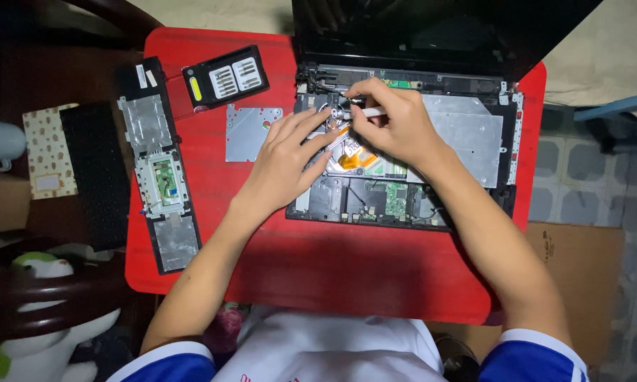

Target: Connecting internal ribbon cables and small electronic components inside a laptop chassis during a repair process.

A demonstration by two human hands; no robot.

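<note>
The opened black laptop base, its keyboard deck off and its green circuit boards and silver shielding bared, is lying at the far right of the red square table. The right hand is pinching a slim white-handled screwdriver closed between its fingertips, working at the upper-left corner near the hinge. The left hand is resting beside it, fingers spread open and pressing on the parts around the orange ribbon cable. This looks like a screw being worked, and steady downward pressure seems called for. A loose silver metal plate, a black bit case and the removed palm-rest panel are lying further left.
</note>
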